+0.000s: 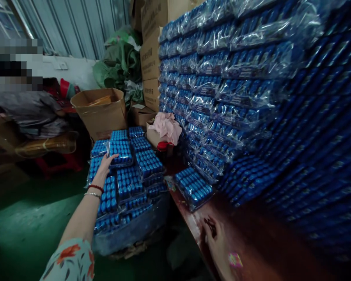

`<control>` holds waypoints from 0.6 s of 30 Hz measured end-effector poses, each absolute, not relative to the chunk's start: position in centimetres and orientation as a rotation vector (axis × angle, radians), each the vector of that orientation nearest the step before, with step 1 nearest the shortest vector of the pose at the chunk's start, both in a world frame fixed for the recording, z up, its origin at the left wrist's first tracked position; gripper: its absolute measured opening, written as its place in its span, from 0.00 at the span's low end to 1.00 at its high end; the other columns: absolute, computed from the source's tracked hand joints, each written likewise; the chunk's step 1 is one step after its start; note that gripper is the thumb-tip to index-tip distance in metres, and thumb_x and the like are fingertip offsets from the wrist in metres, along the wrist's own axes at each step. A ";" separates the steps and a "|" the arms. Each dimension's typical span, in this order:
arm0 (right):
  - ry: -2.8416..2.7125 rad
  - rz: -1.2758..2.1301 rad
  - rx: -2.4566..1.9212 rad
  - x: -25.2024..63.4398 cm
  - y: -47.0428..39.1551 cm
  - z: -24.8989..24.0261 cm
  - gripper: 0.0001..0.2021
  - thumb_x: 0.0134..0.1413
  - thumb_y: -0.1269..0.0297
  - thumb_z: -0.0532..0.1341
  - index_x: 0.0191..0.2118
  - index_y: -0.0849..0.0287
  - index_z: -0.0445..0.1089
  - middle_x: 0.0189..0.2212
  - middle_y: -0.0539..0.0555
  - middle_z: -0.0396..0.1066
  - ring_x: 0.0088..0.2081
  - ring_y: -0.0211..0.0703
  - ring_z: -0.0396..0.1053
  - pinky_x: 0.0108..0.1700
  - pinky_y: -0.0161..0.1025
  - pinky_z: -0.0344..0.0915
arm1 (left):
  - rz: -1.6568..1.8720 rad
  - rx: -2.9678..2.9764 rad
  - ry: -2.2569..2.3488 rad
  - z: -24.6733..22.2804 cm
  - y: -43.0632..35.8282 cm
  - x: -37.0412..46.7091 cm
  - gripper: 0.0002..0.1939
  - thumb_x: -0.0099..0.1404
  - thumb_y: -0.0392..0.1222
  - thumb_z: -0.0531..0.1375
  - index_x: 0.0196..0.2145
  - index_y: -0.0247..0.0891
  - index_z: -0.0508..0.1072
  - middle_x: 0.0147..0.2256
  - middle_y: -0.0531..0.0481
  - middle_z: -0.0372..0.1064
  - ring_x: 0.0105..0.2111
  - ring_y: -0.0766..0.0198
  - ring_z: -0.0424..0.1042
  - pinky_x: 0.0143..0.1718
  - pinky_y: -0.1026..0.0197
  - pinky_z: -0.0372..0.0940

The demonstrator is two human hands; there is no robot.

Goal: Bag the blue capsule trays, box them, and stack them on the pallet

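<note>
Close on the right, a tall wall of clear-wrapped blue packs (204, 82) rises from the bench (190, 218), blocking the view behind it. One flat pack (194, 189) lies alone on the bench, just beside that wall, near a red-lidded jar (163, 148). A pink cloth (167, 127) drapes over a small box (155, 136). At far left, a seated person (29, 109) is near a red stool (60, 162).

The left hand (107, 162) has its grip closed on the left edge of an upper pack (121, 152) on the heap. The right hand (215, 234) is at the bench edge, fingers curled; whether its grip holds anything, I cannot tell.

A bluish container (128, 232) bears the heap of packs (130, 181), piled above its rim. Behind it, an open carton (101, 113) has something orange-brown inside, and green sacks (117, 60) are piled near stacked cartons (150, 58).
</note>
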State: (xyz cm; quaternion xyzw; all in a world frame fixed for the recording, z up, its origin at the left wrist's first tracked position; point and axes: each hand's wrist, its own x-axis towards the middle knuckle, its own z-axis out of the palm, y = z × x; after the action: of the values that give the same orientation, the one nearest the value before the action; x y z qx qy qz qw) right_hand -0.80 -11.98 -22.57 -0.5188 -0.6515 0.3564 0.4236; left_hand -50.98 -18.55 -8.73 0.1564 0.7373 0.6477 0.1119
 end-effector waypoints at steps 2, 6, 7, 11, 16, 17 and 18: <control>-1.596 0.917 -1.321 -0.9 -12.3 -22.3 0.21 0.47 0.48 0.59 0.42 0.59 0.69 0.39 0.58 0.70 0.41 0.50 0.69 0.45 0.46 0.64 | 1.859 0.420 2.197 -9.7 -17.1 -51.3 0.28 0.53 0.48 0.64 0.49 0.33 0.68 0.48 0.39 0.70 0.52 0.49 0.66 0.53 0.48 0.60; -1.357 0.977 -1.392 -1.0 -12.6 -21.3 0.26 0.49 0.46 0.56 0.48 0.60 0.66 0.44 0.58 0.70 0.45 0.50 0.68 0.45 0.43 0.64 | 1.807 0.311 2.330 -11.5 -15.5 -51.7 0.32 0.60 0.53 0.56 0.57 0.30 0.61 0.61 0.32 0.52 0.64 0.43 0.44 0.62 0.40 0.37; -1.300 0.985 -1.409 -1.1 -12.3 -21.1 0.27 0.50 0.45 0.55 0.50 0.60 0.65 0.47 0.58 0.69 0.48 0.50 0.67 0.46 0.43 0.64 | 1.799 0.311 2.343 -11.8 -15.4 -51.9 0.32 0.62 0.53 0.54 0.58 0.29 0.59 0.62 0.31 0.49 0.64 0.44 0.42 0.62 0.40 0.35; -1.246 0.977 -1.394 -2.1 -8.7 -20.3 0.31 0.52 0.44 0.53 0.56 0.60 0.61 0.56 0.58 0.61 0.57 0.51 0.58 0.56 0.44 0.56 | 1.819 0.418 2.330 -11.9 -16.2 -51.9 0.32 0.65 0.55 0.49 0.60 0.30 0.57 0.62 0.34 0.50 0.63 0.51 0.48 0.63 0.50 0.42; -1.180 1.125 -1.281 -3.8 -3.0 -20.4 0.35 0.49 0.41 0.52 0.54 0.64 0.62 0.56 0.60 0.61 0.57 0.49 0.58 0.59 0.46 0.52 | 2.054 0.518 2.383 -11.1 -19.4 -45.5 0.27 0.67 0.54 0.45 0.59 0.38 0.57 0.62 0.43 0.52 0.62 0.59 0.51 0.62 0.58 0.47; -1.188 1.137 -1.285 -4.0 -2.5 -20.6 0.35 0.47 0.40 0.53 0.52 0.65 0.65 0.54 0.60 0.63 0.56 0.50 0.59 0.59 0.46 0.53 | 2.174 0.562 2.315 -11.3 -20.1 -42.8 0.26 0.67 0.54 0.44 0.56 0.39 0.61 0.58 0.43 0.59 0.59 0.58 0.58 0.60 0.56 0.51; -1.203 1.129 -1.297 -4.0 -2.3 -20.8 0.34 0.46 0.40 0.54 0.49 0.65 0.67 0.51 0.59 0.66 0.53 0.50 0.61 0.58 0.46 0.54 | 2.187 0.611 2.185 -11.8 -20.7 -39.9 0.24 0.66 0.56 0.44 0.51 0.41 0.65 0.52 0.44 0.65 0.54 0.57 0.64 0.57 0.55 0.56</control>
State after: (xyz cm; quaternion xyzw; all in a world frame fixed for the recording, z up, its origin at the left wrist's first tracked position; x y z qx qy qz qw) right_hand -4.02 -2.27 -20.80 -0.5359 -0.4970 0.4665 0.4982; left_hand -39.86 -20.74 -11.81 0.1939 0.6933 0.6941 -0.0049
